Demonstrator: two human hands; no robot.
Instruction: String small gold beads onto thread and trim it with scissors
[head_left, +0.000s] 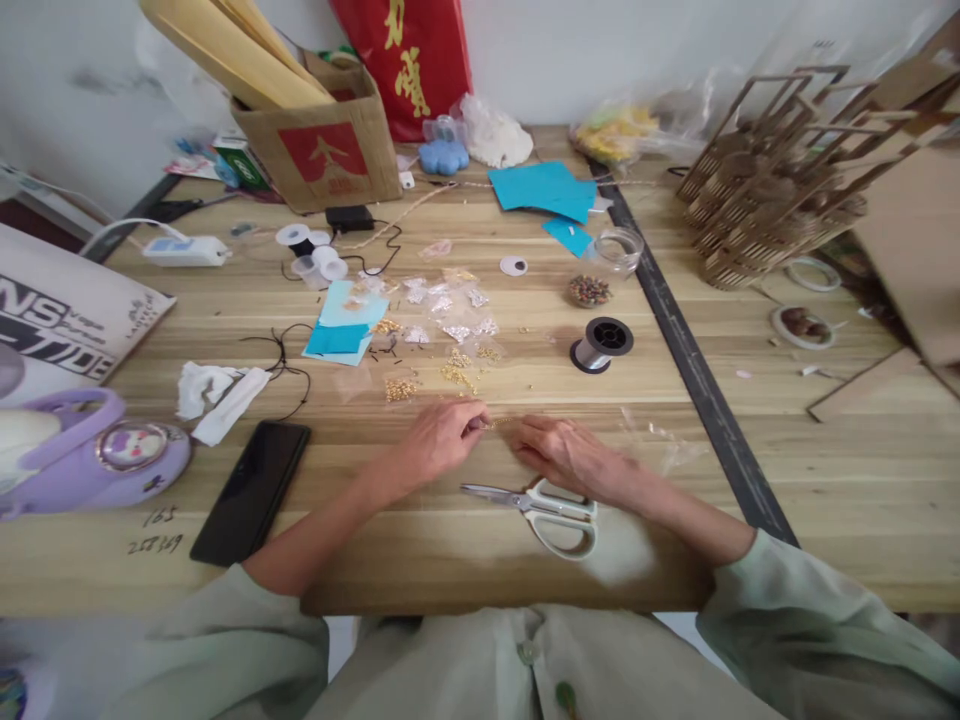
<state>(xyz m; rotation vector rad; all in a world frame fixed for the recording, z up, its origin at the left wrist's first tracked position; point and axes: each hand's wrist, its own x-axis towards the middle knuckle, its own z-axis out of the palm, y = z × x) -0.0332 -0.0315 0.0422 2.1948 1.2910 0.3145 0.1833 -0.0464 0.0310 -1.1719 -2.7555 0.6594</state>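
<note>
A short strand of small gold beads (496, 422) stretches between my two hands, just above the wooden table. My left hand (450, 432) is closed, thumb and fingertips pinching the strand's left end. At its other end my right hand (553, 445) is closed too, fingers bent down; what its fingertips grip is mostly hidden. Scissors with white handles (562, 520) lie just below my right hand, blades pointing left. Beyond my left hand are loose gold beads (457, 375) and a small heap of gold beads (401, 390). A spool of silvery wire (600, 345) stands farther right.
A black phone (251, 490) lies by my left forearm, near a purple shoe-shaped item (112, 450). Small bags of silver pieces (454, 305), blue paper (544, 190) and a tub of mixed beads (589, 291) sit farther back. A dark strip (675, 350) crosses the table at right.
</note>
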